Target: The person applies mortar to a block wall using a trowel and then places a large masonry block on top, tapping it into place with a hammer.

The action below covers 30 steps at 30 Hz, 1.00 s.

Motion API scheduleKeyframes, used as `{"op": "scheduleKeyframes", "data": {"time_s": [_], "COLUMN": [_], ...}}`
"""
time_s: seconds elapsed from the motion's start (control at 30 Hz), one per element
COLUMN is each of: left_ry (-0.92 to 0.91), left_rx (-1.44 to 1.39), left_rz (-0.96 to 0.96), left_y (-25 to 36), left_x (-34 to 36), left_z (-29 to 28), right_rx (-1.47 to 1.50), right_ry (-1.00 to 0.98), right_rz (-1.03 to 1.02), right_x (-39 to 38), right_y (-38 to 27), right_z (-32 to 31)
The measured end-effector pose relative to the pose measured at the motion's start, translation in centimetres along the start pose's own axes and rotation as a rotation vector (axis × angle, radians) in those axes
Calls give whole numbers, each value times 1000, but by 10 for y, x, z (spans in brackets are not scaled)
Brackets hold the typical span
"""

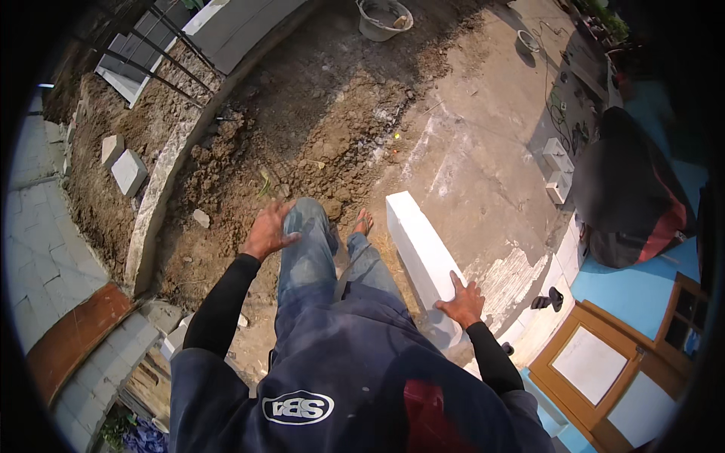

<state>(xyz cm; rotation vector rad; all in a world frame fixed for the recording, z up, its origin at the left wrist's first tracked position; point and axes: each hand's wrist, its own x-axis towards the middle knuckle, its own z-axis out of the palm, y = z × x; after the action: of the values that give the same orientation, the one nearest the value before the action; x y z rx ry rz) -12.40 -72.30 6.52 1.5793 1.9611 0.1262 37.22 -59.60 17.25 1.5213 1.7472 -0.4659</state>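
My left hand [268, 231] is at my bent left knee, its fingers spread and holding nothing. To the right of my legs stands a long white building block [424, 245], its narrow face up. My right hand [462, 300] rests on the near part of this block, thumb and fingers stretched apart over its top and right edge. The block's near end is partly hidden by my body. One bare foot [363, 222] shows beside the block's far end.
Loose brown soil [332, 143] lies ahead, bounded left by a low curved wall [162, 185]. Beyond it are block pieces [129, 173] and metal rods [155, 47]. A bucket [383, 21] stands at the back. Right are a dark covered object [630, 185], white blocks [558, 170] and a wooden-framed door [589, 366].
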Motion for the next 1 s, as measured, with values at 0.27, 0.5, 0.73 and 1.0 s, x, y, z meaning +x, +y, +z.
{"op": "scheduleKeyframes", "data": {"time_s": [0.27, 0.5, 0.73, 1.0], "left_ry": [-62, -109, 67, 238], "left_rx": [-55, -300, -374, -156], "left_rz": [512, 839, 800, 454], "left_y": [130, 87, 12, -63], "left_x": [239, 396, 436, 431], "left_z": [-19, -79, -242, -491], "right_rx": [-231, -479, -607, -611], "right_ry": [66, -118, 6, 302], "right_rz": [-239, -249, -550, -974], "right_x": [58, 91, 123, 182], "right_y": [-72, -157, -239, -312], "right_z": [-248, -448, -616, -792]}}
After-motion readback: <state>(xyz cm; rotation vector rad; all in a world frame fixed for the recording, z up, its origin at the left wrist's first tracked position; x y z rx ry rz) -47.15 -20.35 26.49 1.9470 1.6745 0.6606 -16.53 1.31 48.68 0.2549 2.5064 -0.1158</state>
